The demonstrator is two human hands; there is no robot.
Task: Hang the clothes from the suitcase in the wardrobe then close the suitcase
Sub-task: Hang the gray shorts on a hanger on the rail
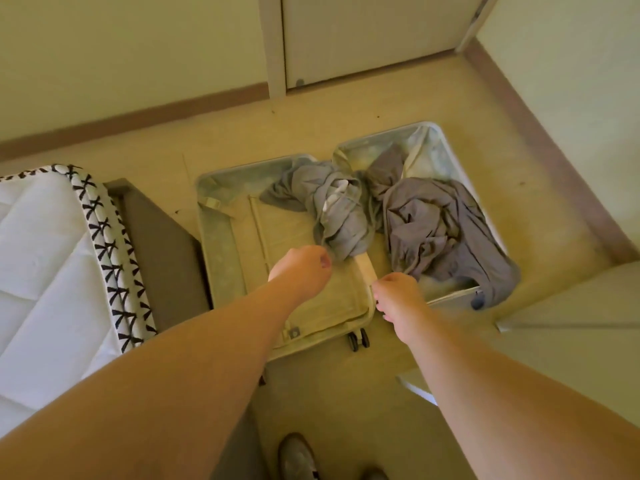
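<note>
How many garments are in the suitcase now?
2. A lighter grey garment lies bunched across the middle of the suitcase; a darker grey garment fills its right half, spilling over the near rim. Others may be hidden underneath.

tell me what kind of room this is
Probably a bedroom, perhaps a hotel or guest room: a quilted white mattress on the left, an open suitcase on the floor with grey clothes in it, and a closed door ahead.
</note>
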